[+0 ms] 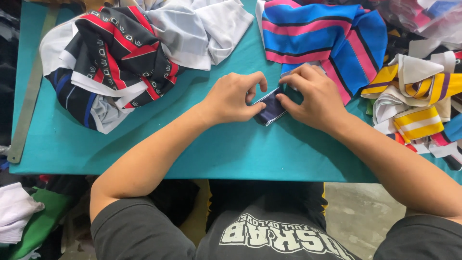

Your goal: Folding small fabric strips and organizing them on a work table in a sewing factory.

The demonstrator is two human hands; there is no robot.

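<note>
A small dark navy fabric piece with a white edge [270, 109] lies on the teal table [226, 149], near the middle. My left hand [233, 97] pinches its left side between thumb and fingers. My right hand [310, 96] grips its right side, fingers curled over the top edge. Both hands press the piece down against the table. Most of the fabric is hidden under my fingers.
A black, red and white fabric heap [113, 53] lies at the back left, a white cloth [199, 29] beside it. Blue and pink striped fabric [320, 33] sits behind my right hand. Yellow and white strips [418, 96] pile at the right. A metal ruler [26, 110] lies along the left edge.
</note>
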